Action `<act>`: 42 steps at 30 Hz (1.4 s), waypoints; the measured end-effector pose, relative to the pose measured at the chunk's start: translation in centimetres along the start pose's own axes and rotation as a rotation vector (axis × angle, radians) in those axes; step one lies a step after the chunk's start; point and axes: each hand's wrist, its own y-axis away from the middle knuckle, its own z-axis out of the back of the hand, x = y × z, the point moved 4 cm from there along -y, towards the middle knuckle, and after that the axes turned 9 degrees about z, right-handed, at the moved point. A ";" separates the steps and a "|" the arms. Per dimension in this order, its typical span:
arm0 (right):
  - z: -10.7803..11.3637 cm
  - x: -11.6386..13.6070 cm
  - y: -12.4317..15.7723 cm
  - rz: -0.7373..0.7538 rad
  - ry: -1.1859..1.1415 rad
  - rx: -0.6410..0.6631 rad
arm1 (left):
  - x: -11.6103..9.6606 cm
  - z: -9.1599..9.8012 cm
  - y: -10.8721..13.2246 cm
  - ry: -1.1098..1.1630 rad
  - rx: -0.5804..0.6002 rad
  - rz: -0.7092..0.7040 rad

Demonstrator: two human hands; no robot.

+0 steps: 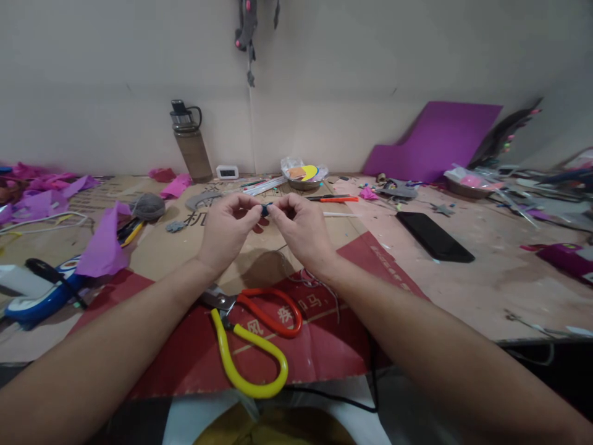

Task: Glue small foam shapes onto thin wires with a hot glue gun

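Observation:
Both hands meet over the cardboard sheet [157, 256] in the middle of the table. My left hand [229, 225] and my right hand [300, 225] each pinch a small dark teal piece [265, 210] between thumb and fingers; its exact kind is too small to make out. A thin grey cord [283, 262] hangs below my right hand and runs down towards the red part of the cardboard. Large scissors [252, 334], with one red and one yellow handle, lie in front of my forearms, their blades partly behind my left wrist.
A tinted water bottle [194, 151] and a small white clock [227, 172] stand by the wall. A bowl [306, 182] sits behind my hands, near an orange-handled tool [340, 199]. On the right lies a black phone [434, 237]; a ball of grey yarn [147, 207] is left.

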 end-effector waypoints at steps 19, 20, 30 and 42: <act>0.4 0.3 0.0 0.013 0.022 -0.015 | 0.6 -0.2 0.0 0.122 0.124 0.094; 0.4 0.3 0.0 0.013 0.022 -0.015 | 0.7 -0.2 -0.1 0.127 0.129 0.096; 0.2 -1.0 -0.4 -0.067 -0.138 0.043 | 0.7 -0.2 -0.2 0.143 0.149 0.094; 0.3 -0.4 -0.5 -0.033 -0.102 0.054 | 1.1 -0.2 -0.6 0.178 0.200 0.115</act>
